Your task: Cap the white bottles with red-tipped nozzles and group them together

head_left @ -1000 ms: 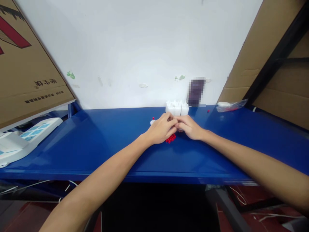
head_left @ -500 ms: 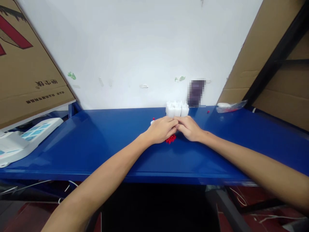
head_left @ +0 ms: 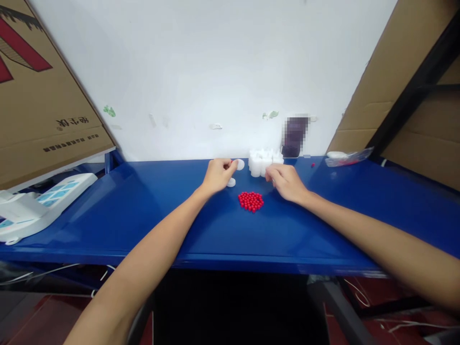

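Observation:
A small heap of red beads (head_left: 251,201) lies on the blue table (head_left: 143,215). Behind it, by the wall, stands a cluster of small white bottles (head_left: 264,160). My left hand (head_left: 217,175) is left of the cluster, fingers pinched on a round white cap (head_left: 240,164). Another white cap (head_left: 231,182) lies on the table just beside that hand. My right hand (head_left: 285,182) is curled right of the beads, its fingers touching the front of the bottle cluster; what it holds is hidden.
A white scale with a keypad (head_left: 32,208) sits at the table's left end under a leaning cardboard box (head_left: 43,96). A clear plastic bag (head_left: 347,157) and one stray red bead (head_left: 313,165) lie at the back right. Cardboard and a black frame (head_left: 413,86) rise on the right.
My hands, joined over the beads before, have parted. The left moved back and left with a white cap; the right moved toward the bottles. The bead heap is now uncovered.

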Demonstrator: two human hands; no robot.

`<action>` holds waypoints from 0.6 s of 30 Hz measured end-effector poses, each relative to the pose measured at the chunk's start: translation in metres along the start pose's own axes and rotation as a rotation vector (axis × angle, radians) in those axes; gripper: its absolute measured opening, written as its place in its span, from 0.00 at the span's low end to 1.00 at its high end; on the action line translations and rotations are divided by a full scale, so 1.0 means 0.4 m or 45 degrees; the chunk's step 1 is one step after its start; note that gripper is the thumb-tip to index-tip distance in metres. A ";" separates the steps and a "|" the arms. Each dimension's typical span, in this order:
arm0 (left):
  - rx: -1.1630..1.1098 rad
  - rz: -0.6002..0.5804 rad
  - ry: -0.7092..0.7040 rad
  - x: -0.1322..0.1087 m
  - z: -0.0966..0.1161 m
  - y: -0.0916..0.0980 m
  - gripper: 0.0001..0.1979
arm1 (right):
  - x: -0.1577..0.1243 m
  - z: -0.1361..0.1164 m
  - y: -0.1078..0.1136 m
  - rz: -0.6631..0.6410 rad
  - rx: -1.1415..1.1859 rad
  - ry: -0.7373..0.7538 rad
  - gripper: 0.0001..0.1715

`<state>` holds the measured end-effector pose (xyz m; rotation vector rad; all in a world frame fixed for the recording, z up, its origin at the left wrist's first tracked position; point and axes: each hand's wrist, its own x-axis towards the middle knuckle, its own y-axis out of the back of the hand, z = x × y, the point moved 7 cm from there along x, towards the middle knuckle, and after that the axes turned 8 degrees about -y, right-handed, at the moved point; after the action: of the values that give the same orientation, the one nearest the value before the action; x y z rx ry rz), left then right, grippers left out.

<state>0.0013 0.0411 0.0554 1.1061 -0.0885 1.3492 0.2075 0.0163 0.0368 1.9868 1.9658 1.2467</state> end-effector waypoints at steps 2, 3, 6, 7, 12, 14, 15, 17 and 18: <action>0.064 0.041 0.038 0.000 -0.023 0.010 0.24 | 0.000 -0.009 -0.005 -0.005 -0.059 0.023 0.25; 0.094 0.056 0.038 0.000 -0.029 0.014 0.25 | 0.000 -0.014 -0.007 -0.008 -0.086 0.036 0.25; 0.122 0.049 -0.005 0.000 -0.031 0.016 0.26 | 0.000 -0.016 -0.014 -0.024 -0.141 0.042 0.26; 0.108 0.026 -0.021 0.001 -0.028 0.014 0.26 | 0.000 -0.013 -0.017 -0.039 -0.141 0.027 0.27; 0.007 -0.083 -0.019 0.010 -0.012 0.028 0.25 | 0.000 0.010 -0.024 -0.107 -0.065 -0.067 0.30; -0.019 -0.125 0.007 0.013 -0.014 0.037 0.25 | 0.000 0.013 -0.025 -0.116 -0.049 -0.078 0.30; -0.028 -0.147 0.016 0.013 -0.016 0.040 0.25 | -0.001 0.013 -0.025 -0.121 -0.045 -0.079 0.30; -0.041 -0.195 0.025 0.012 -0.023 0.042 0.25 | -0.002 0.013 -0.026 -0.128 -0.044 -0.077 0.30; -0.049 -0.225 0.030 0.010 -0.027 0.040 0.25 | -0.002 0.013 -0.027 -0.129 -0.046 -0.076 0.30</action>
<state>-0.0159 0.0486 0.0614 1.0409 0.0010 1.1976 0.2021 0.0198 0.0269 1.8597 1.9746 1.1780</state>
